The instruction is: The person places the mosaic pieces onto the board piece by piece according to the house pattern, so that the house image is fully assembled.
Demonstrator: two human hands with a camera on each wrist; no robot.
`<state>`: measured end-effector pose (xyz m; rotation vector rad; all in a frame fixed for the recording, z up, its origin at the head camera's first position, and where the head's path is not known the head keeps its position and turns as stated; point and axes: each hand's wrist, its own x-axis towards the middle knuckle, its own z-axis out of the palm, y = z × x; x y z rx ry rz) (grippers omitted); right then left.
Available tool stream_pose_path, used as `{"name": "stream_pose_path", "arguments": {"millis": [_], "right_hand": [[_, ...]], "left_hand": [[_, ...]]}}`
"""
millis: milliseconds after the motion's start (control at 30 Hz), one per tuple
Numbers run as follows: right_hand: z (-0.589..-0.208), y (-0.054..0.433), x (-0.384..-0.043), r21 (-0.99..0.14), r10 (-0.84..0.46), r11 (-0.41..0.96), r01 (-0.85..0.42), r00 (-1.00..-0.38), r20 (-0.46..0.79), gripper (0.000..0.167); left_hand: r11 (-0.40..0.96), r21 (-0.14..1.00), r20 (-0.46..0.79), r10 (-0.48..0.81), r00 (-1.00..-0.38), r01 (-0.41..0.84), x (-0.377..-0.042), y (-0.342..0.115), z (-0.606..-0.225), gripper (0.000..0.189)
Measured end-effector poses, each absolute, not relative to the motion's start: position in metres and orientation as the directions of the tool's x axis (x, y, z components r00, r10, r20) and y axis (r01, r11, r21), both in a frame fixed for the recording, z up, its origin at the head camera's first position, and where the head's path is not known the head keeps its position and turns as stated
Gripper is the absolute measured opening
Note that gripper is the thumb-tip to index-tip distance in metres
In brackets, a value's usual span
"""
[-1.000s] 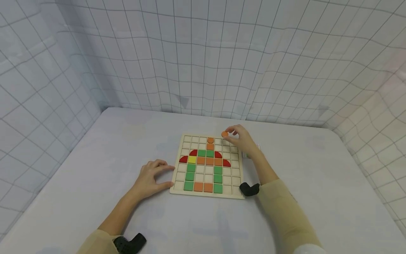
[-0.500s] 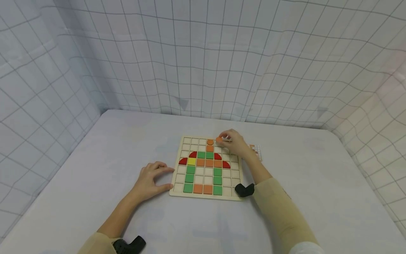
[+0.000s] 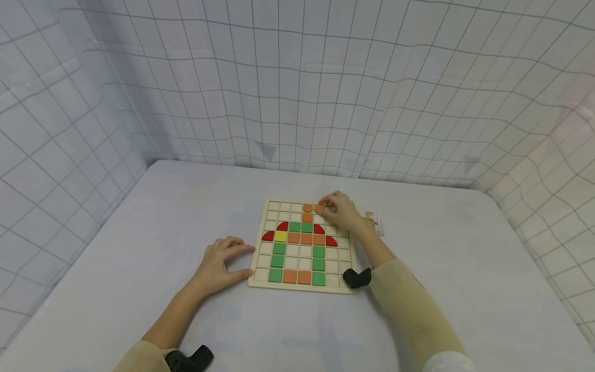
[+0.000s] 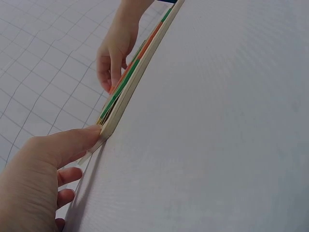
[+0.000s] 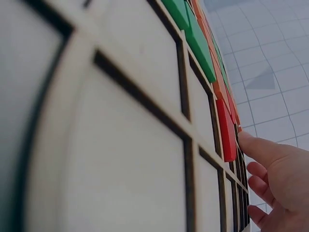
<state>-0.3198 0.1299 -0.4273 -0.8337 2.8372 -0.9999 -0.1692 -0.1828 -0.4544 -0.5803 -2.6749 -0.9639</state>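
A square wooden grid board (image 3: pixel 306 250) lies on the table, its cells partly filled with colored pieces. My right hand (image 3: pixel 343 211) pinches an orange round piece (image 3: pixel 319 208) at a top-row cell, just right of another orange round piece (image 3: pixel 308 208). In the right wrist view, the thumb (image 5: pixel 263 147) reaches down at the board's far side; the piece is mostly hidden there. My left hand (image 3: pixel 220 263) rests at the board's left edge, thumb and index finger spread apart and touching it. The left wrist view shows that thumb (image 4: pixel 72 145) on the board's near corner.
Green squares (image 3: pixel 279 248), orange squares (image 3: pixel 304 277), red quarter-round pieces (image 3: pixel 331 241) and one yellow square (image 3: pixel 281 236) sit in the cells. A small printed pattern card (image 3: pixel 377 223) lies right of the board, partly behind my right wrist. Grid-lined white curtains stand behind the table.
My right hand has moved left and down with the orange round piece, from above the board's top edge to the cell beside the other orange round. The left hand stays put.
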Motion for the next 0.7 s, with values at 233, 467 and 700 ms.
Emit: {"name": "stream_pose_path", "arguments": {"millis": [233, 467, 700], "right_hand": [[-0.4273, 0.1309, -0.3186, -0.591, -0.478, 0.660, -0.464, -0.866, 0.146, 0.026], [-0.4285, 0.1326, -0.3173, -0.606, -0.462, 0.665, -0.436, -0.878, 0.125, 0.028], [-0.4289, 0.1335, -0.3171, -0.621, -0.454, 0.660, -0.423, -0.883, 0.119, 0.029]], "left_hand": [[0.700, 0.560, 0.349, 0.285, -0.893, 0.442, -0.1696, -0.1825, -0.4530, 0.042], [0.699, 0.561, 0.346, 0.288, -0.893, 0.443, -0.1707, -0.1818, -0.4537, 0.042], [0.701, 0.560, 0.346, 0.286, -0.893, 0.442, -0.1711, -0.1812, -0.4542, 0.042]]}}
